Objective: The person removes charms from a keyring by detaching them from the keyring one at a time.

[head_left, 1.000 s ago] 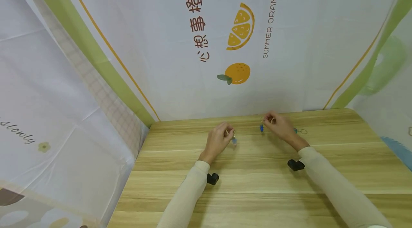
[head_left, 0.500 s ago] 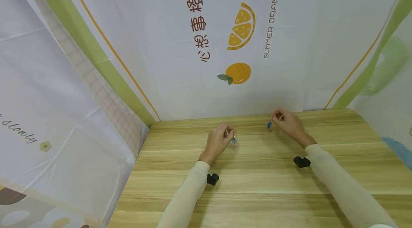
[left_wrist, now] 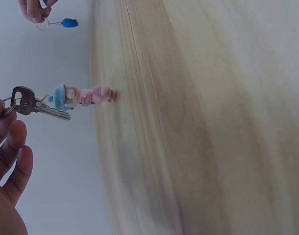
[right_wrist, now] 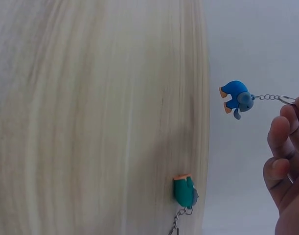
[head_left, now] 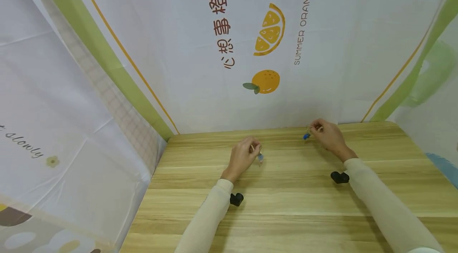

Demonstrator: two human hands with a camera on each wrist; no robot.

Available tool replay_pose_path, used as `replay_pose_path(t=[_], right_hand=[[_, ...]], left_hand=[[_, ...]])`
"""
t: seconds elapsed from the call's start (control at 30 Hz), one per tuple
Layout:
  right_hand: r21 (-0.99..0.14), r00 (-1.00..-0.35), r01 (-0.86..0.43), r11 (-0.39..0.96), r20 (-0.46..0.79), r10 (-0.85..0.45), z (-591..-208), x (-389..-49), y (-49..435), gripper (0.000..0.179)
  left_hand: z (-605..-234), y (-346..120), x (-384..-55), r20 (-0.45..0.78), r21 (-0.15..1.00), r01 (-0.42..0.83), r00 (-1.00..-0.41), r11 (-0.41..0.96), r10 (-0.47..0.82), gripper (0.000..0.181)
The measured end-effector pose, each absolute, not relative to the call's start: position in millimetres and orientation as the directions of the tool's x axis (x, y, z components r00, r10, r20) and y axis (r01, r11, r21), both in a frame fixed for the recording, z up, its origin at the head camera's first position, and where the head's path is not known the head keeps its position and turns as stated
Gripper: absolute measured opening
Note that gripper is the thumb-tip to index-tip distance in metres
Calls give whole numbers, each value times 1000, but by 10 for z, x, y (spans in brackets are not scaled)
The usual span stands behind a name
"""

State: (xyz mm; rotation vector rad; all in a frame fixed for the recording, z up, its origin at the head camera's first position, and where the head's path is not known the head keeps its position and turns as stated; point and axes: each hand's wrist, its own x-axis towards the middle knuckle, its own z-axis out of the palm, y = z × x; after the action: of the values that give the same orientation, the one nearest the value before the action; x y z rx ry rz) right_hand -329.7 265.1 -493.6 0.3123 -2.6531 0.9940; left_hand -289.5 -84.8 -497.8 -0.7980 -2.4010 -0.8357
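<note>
My left hand [head_left: 243, 155] pinches a key ring by its metal loop above the table. From it hang a metal key [left_wrist: 54, 111] and a small pink figurine [left_wrist: 93, 95] with a light blue hat, its lower end close to the wood. At the far edge, my right hand [head_left: 329, 136] pinches the ring of a blue elephant keychain [right_wrist: 235, 93], which dangles on a short chain. A green keychain figure [right_wrist: 183, 192] lies on the table below that hand in the right wrist view; the head view has it hidden behind the right hand.
The wooden table [head_left: 286, 201] meets a white printed cloth [head_left: 186, 66] along its far edge. Another cloth [head_left: 89, 165] hangs at the left. Black wrist mounts [head_left: 340, 177] stick out from both cream sleeves.
My right hand has shifted to the right with the blue elephant keychain, covering the green keychain in the head view. The left hand stays nearly still with its key ring.
</note>
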Motion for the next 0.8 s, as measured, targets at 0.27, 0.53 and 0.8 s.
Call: replay_pose_path(t=[0.27, 0.53, 0.8], right_hand=[[-599, -937, -289, 747, 336, -93, -4897, -3307, 2722, 29], [-608, -950, -264, 748, 298, -93, -4893, -3325, 2797, 34], [-604, -959, -245, 758, 266, -98, -4896, -3357, 2838, 34]], left_hand=[[-4983, -852, -2890, 582, 405, 644, -729, 649, 360, 7], [-4977, -868, -2883, 584, 396, 648, -724, 651, 365, 7], [-4970, -873, -2879, 603, 385, 662, -708, 644, 368, 7]])
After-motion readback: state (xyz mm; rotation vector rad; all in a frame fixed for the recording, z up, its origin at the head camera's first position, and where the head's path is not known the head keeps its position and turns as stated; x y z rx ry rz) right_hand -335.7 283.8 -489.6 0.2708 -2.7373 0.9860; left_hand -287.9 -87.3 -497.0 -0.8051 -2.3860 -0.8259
